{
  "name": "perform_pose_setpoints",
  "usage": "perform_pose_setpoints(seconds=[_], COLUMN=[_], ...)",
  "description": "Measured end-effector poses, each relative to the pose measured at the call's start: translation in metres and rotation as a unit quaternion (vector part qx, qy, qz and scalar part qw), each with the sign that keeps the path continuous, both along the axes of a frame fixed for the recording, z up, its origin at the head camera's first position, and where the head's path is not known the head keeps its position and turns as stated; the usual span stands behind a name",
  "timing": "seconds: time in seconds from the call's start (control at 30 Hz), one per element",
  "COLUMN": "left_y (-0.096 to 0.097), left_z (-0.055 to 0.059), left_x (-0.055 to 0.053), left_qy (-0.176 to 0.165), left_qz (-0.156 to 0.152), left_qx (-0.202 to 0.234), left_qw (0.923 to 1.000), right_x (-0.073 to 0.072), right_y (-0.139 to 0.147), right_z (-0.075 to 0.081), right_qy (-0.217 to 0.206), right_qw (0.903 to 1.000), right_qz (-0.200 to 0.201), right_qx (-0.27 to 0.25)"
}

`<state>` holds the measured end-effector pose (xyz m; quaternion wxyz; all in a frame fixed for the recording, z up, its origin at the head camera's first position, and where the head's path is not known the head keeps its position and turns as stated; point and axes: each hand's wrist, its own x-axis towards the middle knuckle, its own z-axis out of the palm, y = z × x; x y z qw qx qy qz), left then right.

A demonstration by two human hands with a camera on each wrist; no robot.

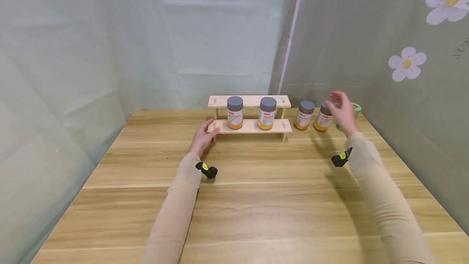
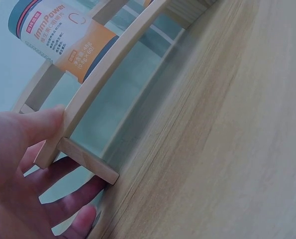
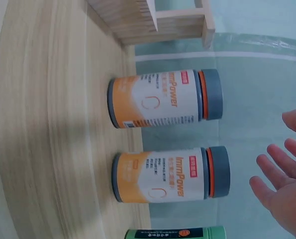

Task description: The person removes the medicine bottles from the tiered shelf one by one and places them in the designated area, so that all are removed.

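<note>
At the left end of a two-tier wooden shelf, my left hand grips the lower board, thumb on top and fingers underneath, as the left wrist view shows. Two supplement jars with grey lids stand upright on that board, a left jar and a right jar. On the table, right of the shelf, are two more such jars, the nearer-to-shelf one and the outer one. My right hand hovers by the outer jar's lid, fingers parted, holding nothing; a gap separates them in the right wrist view.
A green container stands just right of the outer jar, partly hidden behind my right hand in the head view. The wooden table extends toward me. Hanging sheets enclose its back and sides.
</note>
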<state>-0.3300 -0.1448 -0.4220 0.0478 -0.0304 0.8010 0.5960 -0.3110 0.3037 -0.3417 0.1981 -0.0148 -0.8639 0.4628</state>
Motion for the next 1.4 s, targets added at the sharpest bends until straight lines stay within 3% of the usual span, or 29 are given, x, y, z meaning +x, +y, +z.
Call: perform_pose_setpoints(seconds=[0.6,1.0,1.4], left_y=[0.0,0.001,0.0], left_z=[0.001,0.002,0.0], left_x=[-0.002,0.001,0.0], left_qy=[0.005,-0.006,0.001], left_qz=[-0.002,0.003,-0.001], left_qx=[-0.003,-0.002,-0.004], left_qw=[1.0,1.0,1.0], right_x=[-0.013,-0.011,-0.017], right_y=[-0.031,-0.052,-0.071], right_z=[-0.018,-0.021,-0.024], right_qy=[0.03,-0.001,0.013], right_qw=[0.998,0.9971,0.9927], right_qz=[0.048,0.076,0.119], right_qx=[-0.029,0.007,-0.015])
